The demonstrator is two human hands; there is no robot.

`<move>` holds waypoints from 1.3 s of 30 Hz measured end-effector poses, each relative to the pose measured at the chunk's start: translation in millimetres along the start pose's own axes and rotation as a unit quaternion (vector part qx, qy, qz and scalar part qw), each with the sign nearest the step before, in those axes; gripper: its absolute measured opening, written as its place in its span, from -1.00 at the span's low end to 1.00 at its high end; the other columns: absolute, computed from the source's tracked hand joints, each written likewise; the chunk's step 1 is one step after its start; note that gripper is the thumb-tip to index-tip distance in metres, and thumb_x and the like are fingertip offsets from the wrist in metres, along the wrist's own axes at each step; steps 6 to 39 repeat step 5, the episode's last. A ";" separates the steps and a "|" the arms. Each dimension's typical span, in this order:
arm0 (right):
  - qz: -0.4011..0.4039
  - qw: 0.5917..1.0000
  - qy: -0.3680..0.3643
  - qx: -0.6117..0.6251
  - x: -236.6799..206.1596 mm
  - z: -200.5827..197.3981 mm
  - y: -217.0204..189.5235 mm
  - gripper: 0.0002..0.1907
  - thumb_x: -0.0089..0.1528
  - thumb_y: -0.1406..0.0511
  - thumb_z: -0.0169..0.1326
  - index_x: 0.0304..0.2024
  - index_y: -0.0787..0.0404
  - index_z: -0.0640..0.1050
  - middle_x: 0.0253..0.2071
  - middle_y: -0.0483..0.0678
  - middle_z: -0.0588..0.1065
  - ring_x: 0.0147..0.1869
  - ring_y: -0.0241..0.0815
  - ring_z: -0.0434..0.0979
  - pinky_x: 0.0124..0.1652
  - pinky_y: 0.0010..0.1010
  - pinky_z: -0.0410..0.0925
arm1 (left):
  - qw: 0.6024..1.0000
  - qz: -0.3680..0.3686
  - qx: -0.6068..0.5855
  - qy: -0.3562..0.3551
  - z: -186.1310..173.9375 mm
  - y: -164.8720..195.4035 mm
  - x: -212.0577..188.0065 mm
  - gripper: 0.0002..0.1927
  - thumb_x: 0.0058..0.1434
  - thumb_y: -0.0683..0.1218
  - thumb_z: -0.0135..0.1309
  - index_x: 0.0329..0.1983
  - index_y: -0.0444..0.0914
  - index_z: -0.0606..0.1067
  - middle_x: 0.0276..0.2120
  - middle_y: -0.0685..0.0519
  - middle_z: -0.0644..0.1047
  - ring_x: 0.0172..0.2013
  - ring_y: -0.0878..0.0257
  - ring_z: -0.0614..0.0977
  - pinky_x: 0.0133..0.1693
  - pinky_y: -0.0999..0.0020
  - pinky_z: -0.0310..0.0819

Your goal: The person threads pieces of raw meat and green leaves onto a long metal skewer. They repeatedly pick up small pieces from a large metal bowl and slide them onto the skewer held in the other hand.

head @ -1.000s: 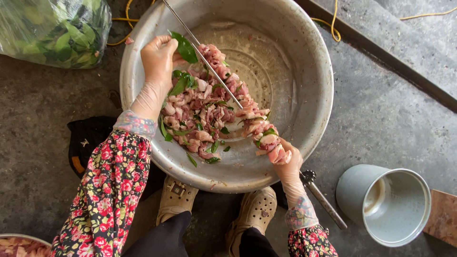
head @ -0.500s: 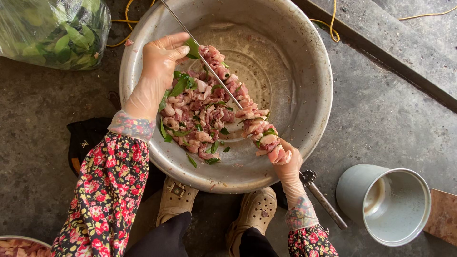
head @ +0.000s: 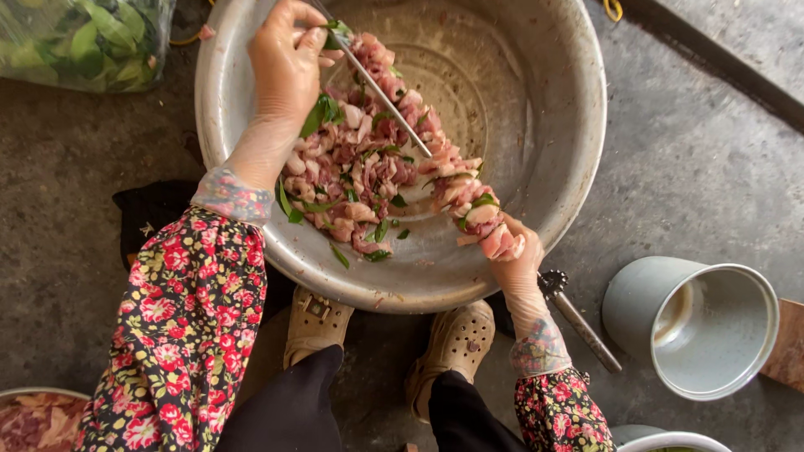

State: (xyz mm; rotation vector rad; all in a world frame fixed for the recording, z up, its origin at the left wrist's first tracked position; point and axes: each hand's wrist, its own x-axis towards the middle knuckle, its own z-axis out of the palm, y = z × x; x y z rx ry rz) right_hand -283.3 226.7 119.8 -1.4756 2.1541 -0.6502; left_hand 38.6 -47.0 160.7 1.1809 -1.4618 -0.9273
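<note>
A big metal basin [head: 553, 109] on the concrete floor holds a heap of pink meat pieces [head: 360, 180] mixed with green leaves. My left hand [head: 285, 63], in a thin clear glove, pinches a green leaf [head: 335, 32] against a long metal skewer [head: 381, 88] near its upper end. My right hand [head: 515, 259], also gloved, grips the skewer's lower end, where several meat pieces [head: 477, 209] are threaded on. The skewer slants across the basin from upper left to lower right.
A clear bag of green leaves [head: 84, 38] lies at the upper left. A grey metal bucket [head: 695, 322] stands at the right, with a metal tool [head: 578, 318] beside it. My tan clogs [head: 456, 339] sit under the basin's rim. A bowl of meat [head: 38, 418] shows at the lower left.
My left hand has moved up from the meat heap to the upper part of the skewer with a leaf. The camera view has closed in on the basin.
</note>
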 end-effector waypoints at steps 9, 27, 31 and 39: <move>0.023 0.999 -0.006 -0.024 0.4 6.8 10.6 -0.61 0.13 0.18 0.27 0.02 0.05 0.65 -0.32 0.10 0.62 -0.22 0.12 0.64 -0.20 -0.20 0.45 | 0.989 0.089 0.046 -0.105 18.8 1.0 -39.9 -0.94 0.45 -0.28 0.10 -0.07 -0.30 0.48 -0.22 -0.09 0.65 -0.28 0.19 0.73 -0.23 0.37 0.77; 0.023 0.999 -0.006 -0.024 0.4 6.8 10.6 -0.61 0.13 0.18 0.27 0.02 0.05 0.65 -0.32 0.10 0.62 -0.22 0.12 0.64 -0.20 -0.20 0.45 | 0.989 0.089 0.046 -0.105 18.8 1.0 -39.9 -0.94 0.45 -0.28 0.10 -0.07 -0.30 0.48 -0.22 -0.09 0.65 -0.28 0.19 0.73 -0.23 0.37 0.77; 0.023 0.999 -0.006 -0.024 0.4 6.8 10.6 -0.61 0.13 0.18 0.27 0.02 0.05 0.65 -0.32 0.10 0.62 -0.22 0.12 0.64 -0.20 -0.20 0.45 | 0.989 0.089 0.046 -0.105 18.8 1.0 -39.9 -0.94 0.45 -0.28 0.10 -0.07 -0.30 0.48 -0.22 -0.09 0.65 -0.28 0.19 0.73 -0.23 0.37 0.77; 0.023 0.999 -0.006 -0.024 0.4 6.8 10.6 -0.61 0.13 0.18 0.27 0.02 0.05 0.65 -0.32 0.10 0.62 -0.22 0.12 0.64 -0.20 -0.20 0.45 | 0.989 0.089 0.046 -0.105 18.8 1.0 -39.9 -0.94 0.45 -0.28 0.10 -0.07 -0.30 0.48 -0.22 -0.09 0.65 -0.28 0.19 0.73 -0.23 0.37 0.77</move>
